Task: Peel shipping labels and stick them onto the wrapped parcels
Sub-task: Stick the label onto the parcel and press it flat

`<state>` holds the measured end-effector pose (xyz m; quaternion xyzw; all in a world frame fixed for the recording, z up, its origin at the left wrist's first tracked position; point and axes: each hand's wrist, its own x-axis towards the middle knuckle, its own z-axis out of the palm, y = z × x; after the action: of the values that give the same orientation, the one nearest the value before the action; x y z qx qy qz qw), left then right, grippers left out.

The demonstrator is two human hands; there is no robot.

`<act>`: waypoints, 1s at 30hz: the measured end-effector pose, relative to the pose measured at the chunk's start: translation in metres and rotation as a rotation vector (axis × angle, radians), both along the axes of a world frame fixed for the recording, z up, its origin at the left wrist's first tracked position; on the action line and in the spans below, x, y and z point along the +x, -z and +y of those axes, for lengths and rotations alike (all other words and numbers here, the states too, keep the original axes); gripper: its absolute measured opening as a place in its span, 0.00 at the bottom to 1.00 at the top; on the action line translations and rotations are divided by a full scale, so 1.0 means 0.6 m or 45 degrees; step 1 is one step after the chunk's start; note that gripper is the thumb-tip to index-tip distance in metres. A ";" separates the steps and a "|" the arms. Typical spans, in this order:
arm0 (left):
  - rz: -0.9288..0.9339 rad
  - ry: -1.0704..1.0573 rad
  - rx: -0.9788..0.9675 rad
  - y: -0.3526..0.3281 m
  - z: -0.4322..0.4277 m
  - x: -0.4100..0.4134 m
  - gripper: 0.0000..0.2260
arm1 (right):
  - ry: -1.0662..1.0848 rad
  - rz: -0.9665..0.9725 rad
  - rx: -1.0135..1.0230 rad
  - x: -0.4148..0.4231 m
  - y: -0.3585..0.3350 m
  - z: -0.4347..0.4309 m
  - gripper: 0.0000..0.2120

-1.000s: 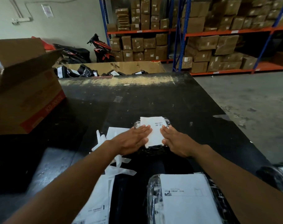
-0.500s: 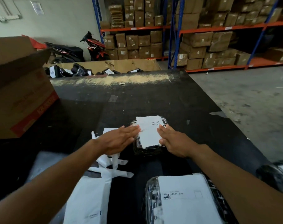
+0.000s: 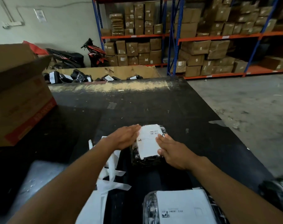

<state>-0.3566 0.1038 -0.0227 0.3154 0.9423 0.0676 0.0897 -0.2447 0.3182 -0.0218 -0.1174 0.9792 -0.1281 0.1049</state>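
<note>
A small black wrapped parcel (image 3: 142, 160) lies on the black table (image 3: 153, 107) in front of me, with a white shipping label (image 3: 148, 143) on its top. My left hand (image 3: 126, 137) lies flat against the parcel's left side, fingers straight and touching the label's left edge. My right hand (image 3: 173, 151) rests flat on the label's right edge, fingers straight. A second wrapped parcel (image 3: 178, 207) bearing a large white label sits close to me at the bottom. White peeled backing strips (image 3: 111, 173) lie under my left forearm.
An open cardboard box (image 3: 19, 97) stands at the left. Beyond the table's far edge a cardboard bin (image 3: 121, 72) holds several labelled black parcels. Another wrapped parcel (image 3: 279, 189) shows at the right edge. Shelving with cartons (image 3: 194, 46) and a scooter (image 3: 95, 52) stand behind.
My left hand has slid outward off the label to the parcel's left side, and the right hand has shifted along the label's right edge. The parcel has turned slightly.
</note>
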 end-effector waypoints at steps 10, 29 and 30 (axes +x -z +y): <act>0.020 -0.021 0.034 0.002 0.035 0.016 0.23 | 0.014 -0.004 -0.007 -0.005 0.006 0.000 0.27; 0.196 -0.244 -0.116 -0.042 0.004 0.054 0.17 | 0.016 -0.018 -0.036 0.000 0.000 -0.001 0.26; 0.167 -0.288 -0.062 -0.039 0.015 0.063 0.18 | 0.017 -0.013 -0.037 -0.001 0.001 -0.001 0.27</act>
<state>-0.3189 0.1125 0.0005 0.2088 0.9770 0.0335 0.0272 -0.2453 0.3174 -0.0222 -0.1118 0.9774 -0.1435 0.1075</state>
